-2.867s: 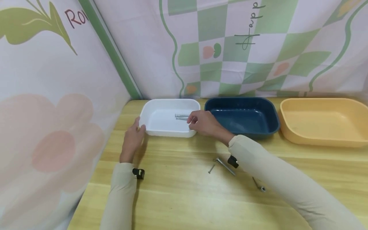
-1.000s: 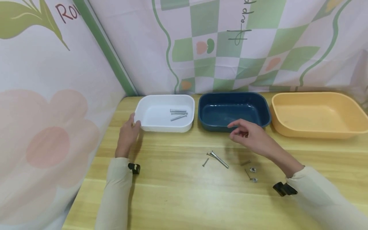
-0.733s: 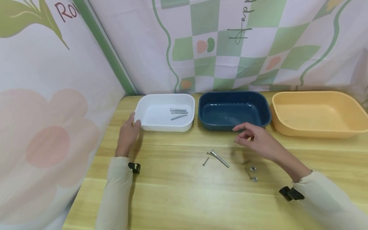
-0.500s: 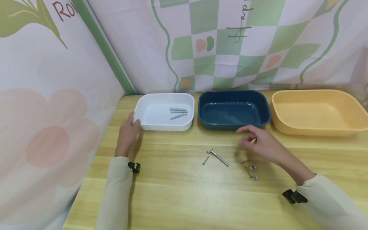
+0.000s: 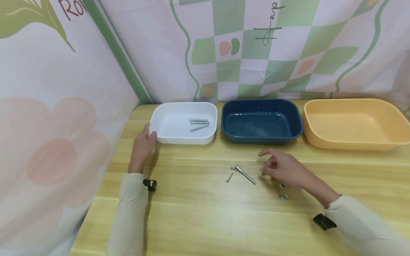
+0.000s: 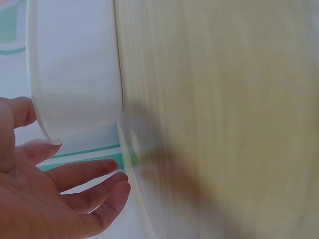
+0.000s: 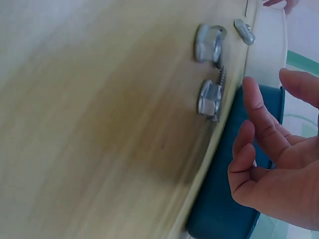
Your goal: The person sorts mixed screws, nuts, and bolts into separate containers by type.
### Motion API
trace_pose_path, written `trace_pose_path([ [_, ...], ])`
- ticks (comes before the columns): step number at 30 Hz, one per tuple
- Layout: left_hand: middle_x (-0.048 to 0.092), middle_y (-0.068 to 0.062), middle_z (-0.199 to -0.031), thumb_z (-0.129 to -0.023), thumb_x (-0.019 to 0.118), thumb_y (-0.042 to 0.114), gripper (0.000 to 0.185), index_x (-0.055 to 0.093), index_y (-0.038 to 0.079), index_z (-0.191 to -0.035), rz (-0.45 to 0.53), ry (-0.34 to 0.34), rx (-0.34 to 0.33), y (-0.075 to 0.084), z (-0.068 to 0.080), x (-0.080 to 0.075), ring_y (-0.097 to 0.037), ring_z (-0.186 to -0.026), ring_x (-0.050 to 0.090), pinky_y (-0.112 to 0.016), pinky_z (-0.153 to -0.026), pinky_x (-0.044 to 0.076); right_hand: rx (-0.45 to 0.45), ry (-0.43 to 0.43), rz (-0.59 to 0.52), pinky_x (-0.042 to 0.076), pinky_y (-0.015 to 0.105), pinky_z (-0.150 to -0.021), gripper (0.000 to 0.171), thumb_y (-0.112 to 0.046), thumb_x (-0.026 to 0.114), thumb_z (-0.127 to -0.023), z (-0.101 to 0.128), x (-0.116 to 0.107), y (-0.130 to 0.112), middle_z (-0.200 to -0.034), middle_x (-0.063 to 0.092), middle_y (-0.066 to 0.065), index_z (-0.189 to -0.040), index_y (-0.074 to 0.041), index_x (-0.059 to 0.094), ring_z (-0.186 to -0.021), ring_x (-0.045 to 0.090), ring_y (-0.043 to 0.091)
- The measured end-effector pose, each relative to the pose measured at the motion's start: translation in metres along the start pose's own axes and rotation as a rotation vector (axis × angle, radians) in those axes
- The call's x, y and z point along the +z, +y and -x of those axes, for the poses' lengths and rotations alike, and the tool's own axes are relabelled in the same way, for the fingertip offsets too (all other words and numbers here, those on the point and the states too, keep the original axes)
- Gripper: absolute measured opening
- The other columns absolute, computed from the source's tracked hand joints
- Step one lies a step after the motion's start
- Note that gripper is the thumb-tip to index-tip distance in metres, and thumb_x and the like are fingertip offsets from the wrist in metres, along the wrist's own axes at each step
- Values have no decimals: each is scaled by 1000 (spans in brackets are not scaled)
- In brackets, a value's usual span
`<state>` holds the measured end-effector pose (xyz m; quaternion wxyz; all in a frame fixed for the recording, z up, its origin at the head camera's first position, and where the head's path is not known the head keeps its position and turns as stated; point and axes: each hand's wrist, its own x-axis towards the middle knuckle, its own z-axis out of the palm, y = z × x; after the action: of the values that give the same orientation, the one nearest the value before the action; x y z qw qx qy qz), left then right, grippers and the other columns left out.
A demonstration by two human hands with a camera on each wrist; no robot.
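Note:
My left hand rests on the table with straight fingers, its thumb touching the left corner of a white tray; the left wrist view shows the same hand beside the tray's wall. Three long bolts lie in that tray. My right hand hovers low over the table, fingers loosely curled, holding nothing. Just under it lie two small nuts and a thin screw; the right wrist view shows the nuts next to my fingers. To the left lie a long bolt and a short screw.
A dark blue tray stands right of the white one, and a yellow tray further right, both with nothing in them. Patterned cloth walls close the back and the left side. The table's front half is bare wood.
My right hand has left the white tray, where a third bolt now lies, crossed to the right and sunk down over the nuts. The left hand has stayed at the tray's corner.

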<state>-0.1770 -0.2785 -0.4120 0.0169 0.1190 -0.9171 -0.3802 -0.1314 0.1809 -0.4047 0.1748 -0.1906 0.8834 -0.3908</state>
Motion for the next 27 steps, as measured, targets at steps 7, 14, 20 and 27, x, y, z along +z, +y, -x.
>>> trace_pose_path([
  [7,36,-25,-154,-104,40,36,63,24,14,-161,-13,3,-6,0,-2,1,-44,-139,35,-59,-110,30,-42,-34,11,52,46,-85,44,-10,70,-91,-3,8,0,-84,68,-7,-130,2,53,-88,66,15],
  [14,36,-25,-154,-104,40,36,63,24,15,-161,-13,8,-8,0,-2,1,-45,-139,35,-59,-110,29,-45,-61,38,50,38,-78,43,-12,74,-89,-8,15,-5,-82,67,-9,-126,0,57,-78,61,12],
  [20,35,-25,-155,-104,40,36,63,23,16,-161,-6,2,-19,0,-2,0,-45,-139,34,-60,-110,30,-50,-60,49,49,35,-72,42,-11,77,-87,-11,21,-10,-76,63,-8,-123,0,58,-73,58,12],
  [27,34,-25,-155,-103,40,38,64,23,16,-161,-6,-5,-27,-1,-2,0,-46,-140,34,-60,-109,30,-77,-68,53,49,31,-68,44,-10,78,-85,-14,26,-13,-74,63,-8,-122,1,58,-69,58,11],
])
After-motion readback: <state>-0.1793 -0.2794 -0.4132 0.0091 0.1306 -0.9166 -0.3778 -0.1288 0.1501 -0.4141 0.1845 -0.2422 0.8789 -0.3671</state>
